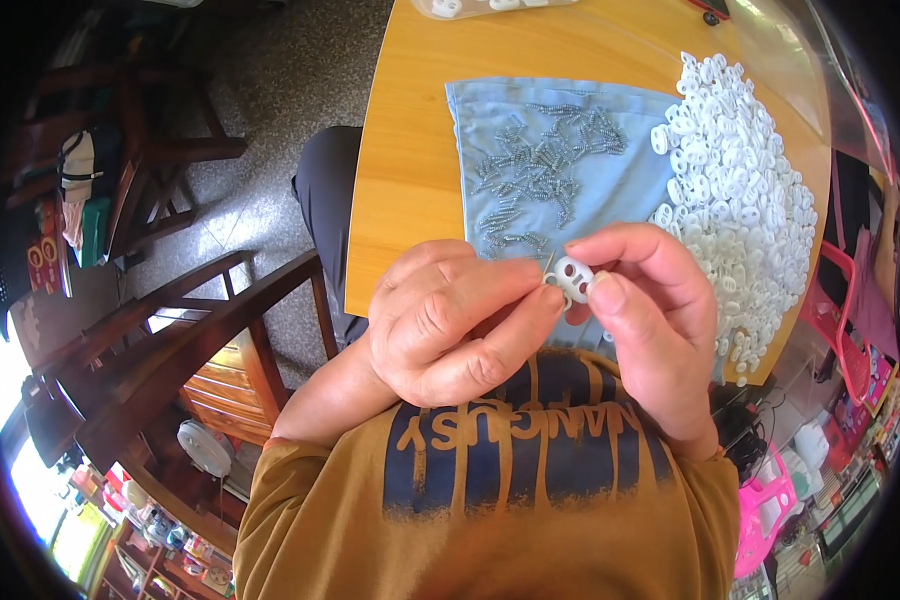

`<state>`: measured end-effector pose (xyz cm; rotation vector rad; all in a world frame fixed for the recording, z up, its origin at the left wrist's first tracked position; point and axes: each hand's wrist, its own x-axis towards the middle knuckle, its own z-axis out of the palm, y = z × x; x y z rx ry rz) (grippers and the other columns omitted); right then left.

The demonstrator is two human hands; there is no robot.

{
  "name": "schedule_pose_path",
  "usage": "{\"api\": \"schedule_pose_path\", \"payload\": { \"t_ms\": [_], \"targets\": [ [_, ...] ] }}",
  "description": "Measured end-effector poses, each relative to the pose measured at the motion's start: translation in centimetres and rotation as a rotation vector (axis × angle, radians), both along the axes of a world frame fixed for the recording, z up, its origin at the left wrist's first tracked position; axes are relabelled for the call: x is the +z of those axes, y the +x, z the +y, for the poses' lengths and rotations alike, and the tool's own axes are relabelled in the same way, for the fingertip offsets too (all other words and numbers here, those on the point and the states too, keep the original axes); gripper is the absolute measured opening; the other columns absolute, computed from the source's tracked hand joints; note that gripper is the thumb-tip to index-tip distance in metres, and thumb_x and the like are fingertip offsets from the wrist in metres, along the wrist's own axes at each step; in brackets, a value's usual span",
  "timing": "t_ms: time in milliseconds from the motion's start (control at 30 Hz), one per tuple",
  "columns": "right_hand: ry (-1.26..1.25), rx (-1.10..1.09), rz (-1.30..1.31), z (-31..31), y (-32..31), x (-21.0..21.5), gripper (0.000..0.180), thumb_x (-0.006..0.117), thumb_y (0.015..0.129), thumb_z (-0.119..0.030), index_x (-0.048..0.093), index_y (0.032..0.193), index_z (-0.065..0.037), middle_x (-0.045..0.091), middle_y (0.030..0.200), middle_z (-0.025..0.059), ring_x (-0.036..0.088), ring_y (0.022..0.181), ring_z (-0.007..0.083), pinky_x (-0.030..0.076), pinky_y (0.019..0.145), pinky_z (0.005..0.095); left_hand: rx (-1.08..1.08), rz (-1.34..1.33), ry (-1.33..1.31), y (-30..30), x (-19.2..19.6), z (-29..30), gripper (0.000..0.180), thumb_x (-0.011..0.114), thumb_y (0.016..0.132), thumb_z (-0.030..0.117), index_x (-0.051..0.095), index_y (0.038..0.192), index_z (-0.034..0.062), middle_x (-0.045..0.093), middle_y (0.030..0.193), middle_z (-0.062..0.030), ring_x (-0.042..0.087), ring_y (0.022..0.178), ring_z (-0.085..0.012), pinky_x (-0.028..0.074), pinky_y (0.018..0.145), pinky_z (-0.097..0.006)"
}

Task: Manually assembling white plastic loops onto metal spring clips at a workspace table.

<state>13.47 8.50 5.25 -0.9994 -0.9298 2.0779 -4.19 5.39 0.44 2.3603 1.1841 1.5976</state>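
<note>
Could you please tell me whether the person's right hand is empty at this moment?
No, the right hand is pinching a small white piece with two holes in it.

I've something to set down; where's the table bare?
Bare wood on the table lies left of the blue cloth and between its top edge and the clear container. Crowded: springs on the cloth, white pieces along the right.
</note>
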Motion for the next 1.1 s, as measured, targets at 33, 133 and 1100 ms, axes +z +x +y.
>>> {"api": "schedule_pose_path", "payload": {
  "t_ms": [33,133,1100],
  "targets": [
    [0.073,0.007,0.009,-0.2,-0.1,-0.2,0.022,0.055,0.089,-0.002,0.054,0.110,0.003,0.055,0.095,0.0023,0.050,0.082,0.0057,0.041,0.074,0.0196,-0.002,-0.001,0.000,0.1,0.0,0.0,0.027,0.072,0.062,0.004,0.066,0.088,0.0046,0.061,0.087,-0.0097,0.059,0.062,-0.0133,0.044,0.049,-0.024],
    [0.205,0.049,0.031,-0.4,0.0,-0.8,0.027,0.056,0.088,-0.002,0.053,0.114,0.004,0.054,0.103,0.0055,0.050,0.089,0.0092,0.041,0.081,0.0238,-0.009,-0.033,-0.012,0.3,-0.2,-0.1,0.027,0.072,0.062,0.004,0.066,0.088,0.0050,0.061,0.085,-0.0083,0.060,0.064,-0.0128,0.044,0.049,-0.024],
    [0.759,0.067,-0.312,-0.3,-0.2,-0.7,0.029,0.059,0.081,0.004,0.058,0.110,0.006,0.061,0.087,0.0134,0.058,0.074,0.0210,0.046,0.067,0.0270,0.010,0.053,0.010,0.5,-0.2,-1.3,0.033,0.072,0.065,-0.004,0.057,0.095,-0.0024,0.053,0.092,-0.0132,0.055,0.067,-0.0215,0.048,0.053,-0.032]
  ]
}}
